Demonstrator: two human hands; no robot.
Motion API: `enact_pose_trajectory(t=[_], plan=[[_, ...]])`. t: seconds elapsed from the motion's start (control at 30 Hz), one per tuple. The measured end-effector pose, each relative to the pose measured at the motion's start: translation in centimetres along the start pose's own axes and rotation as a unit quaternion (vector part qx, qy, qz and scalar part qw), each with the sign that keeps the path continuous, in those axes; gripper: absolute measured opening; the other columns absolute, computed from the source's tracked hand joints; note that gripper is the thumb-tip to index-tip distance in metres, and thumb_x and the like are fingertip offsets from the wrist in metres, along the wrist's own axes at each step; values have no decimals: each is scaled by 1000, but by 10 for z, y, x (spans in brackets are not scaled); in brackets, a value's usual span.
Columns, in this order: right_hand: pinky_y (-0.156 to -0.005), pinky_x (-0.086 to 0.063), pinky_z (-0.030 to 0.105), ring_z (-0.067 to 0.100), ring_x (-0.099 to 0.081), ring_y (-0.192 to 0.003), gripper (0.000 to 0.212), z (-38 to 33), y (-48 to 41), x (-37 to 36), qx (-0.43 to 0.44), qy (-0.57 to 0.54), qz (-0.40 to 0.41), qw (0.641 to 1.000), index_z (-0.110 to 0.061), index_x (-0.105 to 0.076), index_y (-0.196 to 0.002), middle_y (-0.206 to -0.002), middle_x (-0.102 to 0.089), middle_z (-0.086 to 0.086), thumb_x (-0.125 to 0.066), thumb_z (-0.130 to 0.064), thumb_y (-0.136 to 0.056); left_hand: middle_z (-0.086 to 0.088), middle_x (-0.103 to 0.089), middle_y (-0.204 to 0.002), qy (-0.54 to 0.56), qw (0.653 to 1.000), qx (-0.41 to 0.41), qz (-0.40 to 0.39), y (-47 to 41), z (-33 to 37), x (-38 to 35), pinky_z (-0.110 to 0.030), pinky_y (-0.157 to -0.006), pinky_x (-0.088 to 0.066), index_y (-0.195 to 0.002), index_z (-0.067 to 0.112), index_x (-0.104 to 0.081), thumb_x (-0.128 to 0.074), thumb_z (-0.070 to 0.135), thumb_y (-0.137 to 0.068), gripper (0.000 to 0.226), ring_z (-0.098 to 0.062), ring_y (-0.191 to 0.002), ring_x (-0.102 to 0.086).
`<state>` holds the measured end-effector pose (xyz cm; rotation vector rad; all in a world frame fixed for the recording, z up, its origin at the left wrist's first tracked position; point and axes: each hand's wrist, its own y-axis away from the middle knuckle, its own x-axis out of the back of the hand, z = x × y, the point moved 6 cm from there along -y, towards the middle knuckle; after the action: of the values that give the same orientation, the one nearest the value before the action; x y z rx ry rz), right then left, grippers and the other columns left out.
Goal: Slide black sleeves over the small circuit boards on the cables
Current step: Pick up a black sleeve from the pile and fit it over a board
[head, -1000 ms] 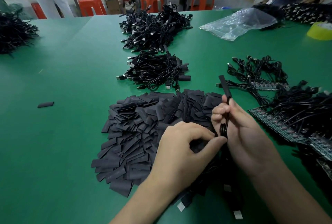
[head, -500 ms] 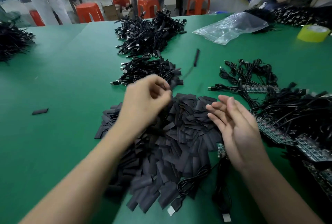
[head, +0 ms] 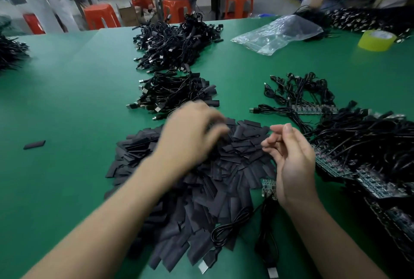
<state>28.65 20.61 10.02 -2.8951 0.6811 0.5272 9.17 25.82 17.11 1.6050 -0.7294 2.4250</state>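
Black sleeves [head: 235,157] lie heaped mid-table — the left hand [head: 190,131], blurred, has swung back down onto them, its grip impossible to read. Right hand [head: 293,162] hangs loosely open, now empty — seemingly a fresh cycle, next circuit board [head: 268,185] waiting just left of it.

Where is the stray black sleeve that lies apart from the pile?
In the head view, the stray sleeve lies alone on the green table, well to the left of the sleeve pile.

Heap of flat black sleeves [head: 235,155] mid green table [head: 67,99]; black cable bundles [head: 174,93] behind it; board-ended black cables [head: 358,135] to its right.
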Motion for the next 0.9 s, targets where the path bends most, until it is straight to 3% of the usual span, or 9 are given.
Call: enact_pose_trajectory(t=[0.1,0.23,0.37,0.43,0.53,0.67,0.8,0.9], plan=[[-65,-46,23,9,-57,-66,32,2,-3,6,22,12,32,999,-13,-65,-90,-70,-55,-4,-41,-22,-111,3,-63,-111,26,989,-72,-123,40,59,-44,-39,-97,-47,-125,32,-71,-61,59,-94,43,-18,-111,-53],[-62,-43,24,10,-54,-65,34,3,-6,12,43,16,38,998,-15,-64,-88,-67,-54,-7,-42,-29,-110,3,-52,-116,-13,985,-85,-149,55,80,-68,-36,-95,-42,-137,33,-62,-55,62,-97,51,-19,-114,-44],[-59,-42,20,9,-53,-64,34,1,-7,14,64,15,32,997,-18,-66,-86,-67,-54,-8,-43,-32,-108,0,-49,-118,-38,982,-93,-163,51,82,-69,-37,-93,-41,-133,32,-64,-59,63,-93,51,-22,-114,-40],[-57,-41,19,9,-53,-64,34,1,-6,14,69,19,31,997,-20,-66,-84,-66,-54,-9,-45,-34,-106,1,-49,-118,6,980,-83,-179,51,82,-69,-35,-95,-41,-126,29,-64,-69,59,-88,48,-20,-114,-40],[-57,-40,19,10,-52,-64,32,0,-7,11,76,31,16,996,-19,-66,-84,-66,-54,-10,-46,-35,-103,5,-58,-108,162,972,-25,-167,52,78,-62,-31,-89,-45,-108,23,-64,-82,37,-83,34,-12,-102,-50],[-57,-38,22,12,-49,-63,30,1,-2,-3,63,74,-92,991,-16,-65,-83,-66,-54,-6,-48,-34,-100,9,-64,-75,399,898,118,-142,60,56,-49,-23,-69,-51,-86,23,-69,-86,11,-80,22,-7,-63,-52],[-55,-35,24,9,-45,-59,40,6,18,-29,68,180,-283,940,-14,-60,-80,-63,-51,-8,-50,-50,-96,9,-70,-70,500,844,181,-72,62,14,-24,-13,-62,-47,-89,20,-75,-85,8,-80,17,-6,-58,-53],[-57,-36,36,19,-43,-61,38,10,34,-42,87,245,-354,899,-20,-55,-77,-66,-46,4,-50,-51,-98,5,-73,-69,516,832,198,-54,69,-3,-18,-8,-56,-44,-90,13,-77,-84,9,-81,12,1,-53,-58]])
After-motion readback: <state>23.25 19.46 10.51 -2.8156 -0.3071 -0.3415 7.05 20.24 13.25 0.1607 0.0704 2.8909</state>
